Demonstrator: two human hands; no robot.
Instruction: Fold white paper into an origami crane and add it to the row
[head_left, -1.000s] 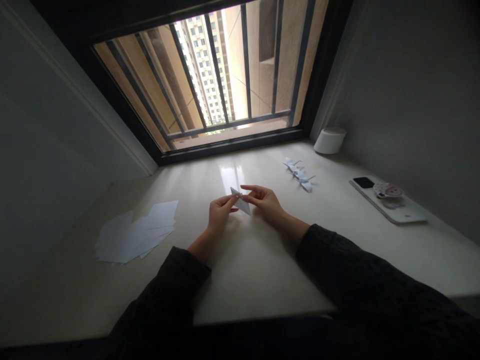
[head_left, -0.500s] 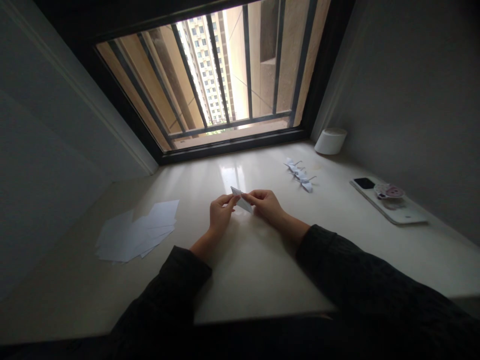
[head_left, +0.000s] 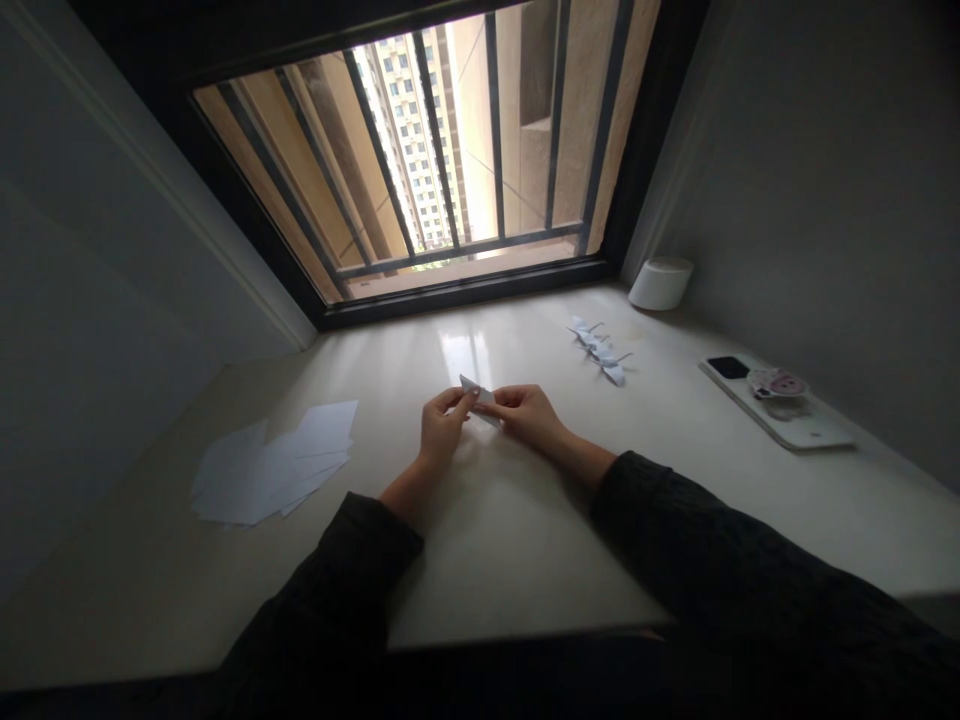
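A small folded white paper piece (head_left: 480,396) is held just above the pale table (head_left: 510,540), in the middle of the view. My left hand (head_left: 441,426) pinches its left end with thumb and fingers. My right hand (head_left: 529,412) is closed on its right side, fingers curled over the fold. Both wrists come out of dark sleeves. Most of the paper is hidden behind my fingers.
A loose pile of white paper sheets (head_left: 274,465) lies at the left. Several folded paper cranes (head_left: 598,349) sit at the back right, near a white round container (head_left: 661,282). A white phone (head_left: 776,411) with a charm lies at the right. A barred window (head_left: 450,150) is ahead.
My right hand has drawn its stretched fingers in and closed over the paper, moving slightly left. The paper now shows less between my hands. My left hand has barely moved.
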